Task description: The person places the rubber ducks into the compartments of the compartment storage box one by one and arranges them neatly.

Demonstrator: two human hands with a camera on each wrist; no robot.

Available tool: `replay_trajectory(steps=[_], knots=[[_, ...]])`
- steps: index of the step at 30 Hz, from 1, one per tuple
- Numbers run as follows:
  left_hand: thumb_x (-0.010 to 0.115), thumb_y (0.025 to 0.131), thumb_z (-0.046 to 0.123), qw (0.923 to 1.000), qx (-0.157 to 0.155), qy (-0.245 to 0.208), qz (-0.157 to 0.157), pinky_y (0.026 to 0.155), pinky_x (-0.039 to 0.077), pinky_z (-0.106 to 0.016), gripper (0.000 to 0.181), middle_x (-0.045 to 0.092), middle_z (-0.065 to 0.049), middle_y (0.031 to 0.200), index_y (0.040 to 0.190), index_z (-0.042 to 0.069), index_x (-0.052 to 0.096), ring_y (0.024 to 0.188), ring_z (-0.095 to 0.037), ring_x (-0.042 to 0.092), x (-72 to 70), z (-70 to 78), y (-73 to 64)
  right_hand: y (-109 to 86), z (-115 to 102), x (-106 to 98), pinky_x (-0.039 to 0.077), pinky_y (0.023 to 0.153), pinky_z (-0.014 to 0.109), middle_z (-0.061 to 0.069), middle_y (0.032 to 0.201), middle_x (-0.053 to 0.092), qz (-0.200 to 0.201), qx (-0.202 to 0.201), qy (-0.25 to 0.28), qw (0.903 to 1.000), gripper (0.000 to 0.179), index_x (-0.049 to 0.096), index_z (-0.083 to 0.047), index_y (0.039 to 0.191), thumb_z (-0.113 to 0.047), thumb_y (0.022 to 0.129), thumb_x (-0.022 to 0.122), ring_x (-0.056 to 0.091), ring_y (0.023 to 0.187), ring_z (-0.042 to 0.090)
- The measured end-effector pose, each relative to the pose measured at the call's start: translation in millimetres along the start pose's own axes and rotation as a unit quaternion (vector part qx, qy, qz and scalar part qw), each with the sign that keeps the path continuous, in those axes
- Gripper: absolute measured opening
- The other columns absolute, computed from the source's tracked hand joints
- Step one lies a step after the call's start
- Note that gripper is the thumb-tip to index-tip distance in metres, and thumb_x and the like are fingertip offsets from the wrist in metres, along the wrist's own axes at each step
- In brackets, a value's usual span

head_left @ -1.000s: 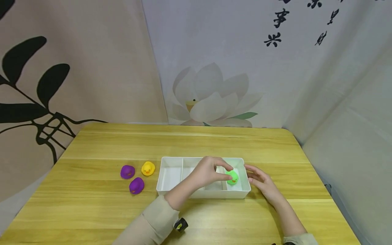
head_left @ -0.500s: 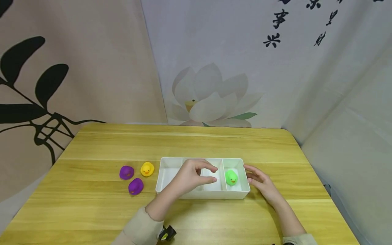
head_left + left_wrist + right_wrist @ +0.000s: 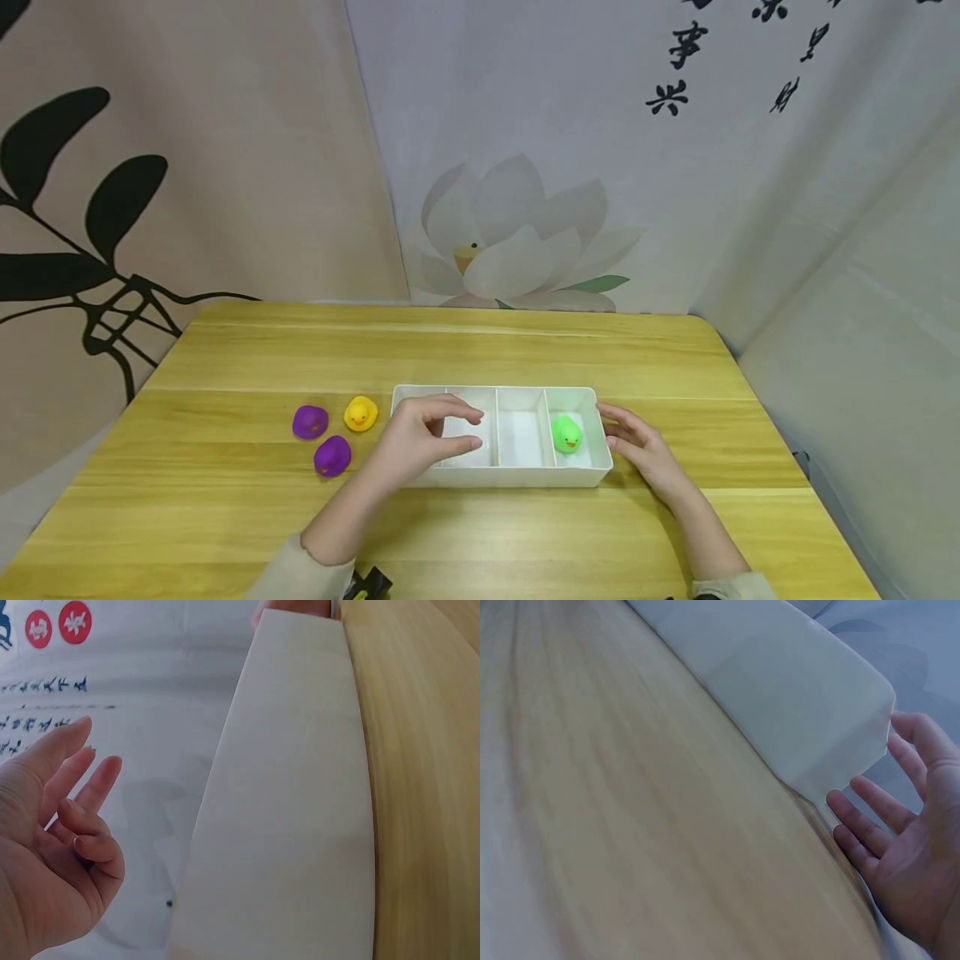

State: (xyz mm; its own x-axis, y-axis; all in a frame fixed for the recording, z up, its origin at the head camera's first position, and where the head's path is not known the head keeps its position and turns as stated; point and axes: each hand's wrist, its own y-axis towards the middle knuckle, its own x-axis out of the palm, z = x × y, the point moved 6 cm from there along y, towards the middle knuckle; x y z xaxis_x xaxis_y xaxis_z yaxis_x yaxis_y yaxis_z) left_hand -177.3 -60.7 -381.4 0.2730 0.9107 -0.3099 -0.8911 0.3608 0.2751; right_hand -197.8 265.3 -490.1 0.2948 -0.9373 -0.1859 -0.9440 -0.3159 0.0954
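Note:
A white divided box stands on the table, with a green rubber duck in its rightmost compartment. Above the left part of the box is my left hand, thumb and fingers apart and nothing between them; it hides part of the left compartments. The left wrist view shows the same hand empty beside the box's long side. My right hand rests against the right end of the box, and in the right wrist view its fingertips lie right at the box's end wall.
Left of the box, a yellow rubber duck sits near two purple ducks, all on the wooden table. Behind the table hangs a printed cloth.
My left hand has let go of the green duck in the rightmost compartment and moved left over the box. The right hand has stayed at the box's end.

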Motion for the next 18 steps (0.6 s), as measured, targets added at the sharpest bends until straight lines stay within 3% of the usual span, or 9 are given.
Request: replay_trajectory(steps=[3, 11, 18], knots=[[0.082, 0.076, 0.012, 0.9999, -0.005, 0.0, 0.009, 0.047, 0.03, -0.021, 0.02, 0.069, 0.002, 0.096, 0.095, 0.013, 0.076, 0.051, -0.01, 0.035, -11.1, -1.2, -7.1, -0.1, -0.6, 0.1, 0.044, 0.092, 0.023, 0.014, 0.142, 0.043, 0.0, 0.0, -0.001, 1.0, 0.048, 0.042, 0.002, 0.14, -0.009, 0.096, 0.057, 0.053, 0.117, 0.011], [0.083, 0.074, 0.014, 0.9976, -0.038, 0.038, 0.045, 0.048, 0.033, -0.022, 0.022, 0.069, 0.001, 0.1, 0.095, 0.016, 0.076, 0.054, -0.01, 0.037, -42.9, -10.1, -26.0, -0.2, -0.7, -0.3, 0.044, 0.092, 0.024, 0.004, 0.14, 0.046, 0.0, 0.002, -0.002, 1.0, 0.048, 0.042, 0.001, 0.14, -0.01, 0.096, 0.057, 0.053, 0.116, 0.01], [0.084, 0.073, 0.015, 0.9935, -0.048, 0.065, 0.081, 0.045, 0.032, -0.023, 0.023, 0.069, 0.002, 0.1, 0.095, 0.017, 0.076, 0.052, -0.009, 0.036, -71.2, -19.1, -44.1, -0.4, -0.8, -0.5, 0.045, 0.091, 0.024, 0.006, 0.14, 0.046, 0.001, 0.002, 0.0, 1.0, 0.048, 0.042, 0.001, 0.14, -0.009, 0.096, 0.057, 0.053, 0.116, 0.011]])
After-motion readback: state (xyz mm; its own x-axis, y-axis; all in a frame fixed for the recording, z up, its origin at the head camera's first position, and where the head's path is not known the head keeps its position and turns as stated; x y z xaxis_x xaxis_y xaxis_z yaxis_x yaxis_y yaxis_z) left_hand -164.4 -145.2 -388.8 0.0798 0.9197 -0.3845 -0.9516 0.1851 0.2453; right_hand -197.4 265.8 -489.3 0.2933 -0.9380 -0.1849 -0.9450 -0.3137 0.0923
